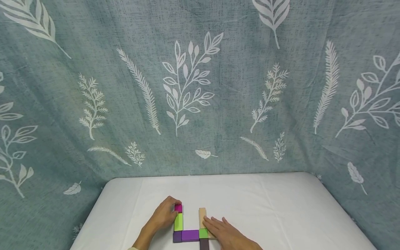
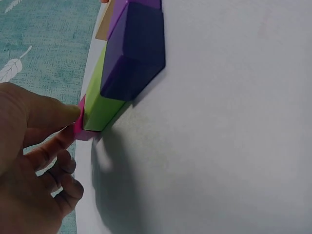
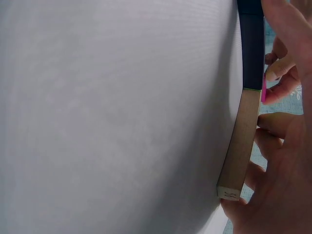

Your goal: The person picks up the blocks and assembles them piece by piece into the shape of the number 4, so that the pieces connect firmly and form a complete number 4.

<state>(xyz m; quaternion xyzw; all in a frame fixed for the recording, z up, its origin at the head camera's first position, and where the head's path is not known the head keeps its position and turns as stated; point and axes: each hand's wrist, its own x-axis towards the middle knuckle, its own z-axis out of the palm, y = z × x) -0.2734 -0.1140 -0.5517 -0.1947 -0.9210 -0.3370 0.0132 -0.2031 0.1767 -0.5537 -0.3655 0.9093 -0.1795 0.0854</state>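
Observation:
With thumb and fingertips my left hand (image 1: 164, 214) pinches a small magenta block (image 1: 178, 208) at the far end of a lime block (image 1: 178, 222). A dark purple cube-like block (image 1: 177, 236) forms the near left corner, joined by a lying purple block (image 1: 190, 235) to a green block (image 1: 203, 233). Beyond the green one extends a plain wooden block (image 1: 202, 217). My right hand (image 1: 227, 235) lies low with fingers extended, fingertips at that wooden block. Its palm partly hides another wooden block (image 3: 239, 141), which has a marking on its end.
A dark block (image 1: 204, 244) runs from the green one toward the near edge, cut off by the frame. White cloth covers the table (image 1: 265, 198). Behind and beside it hangs a teal curtain (image 1: 228, 146) printed with white leaves.

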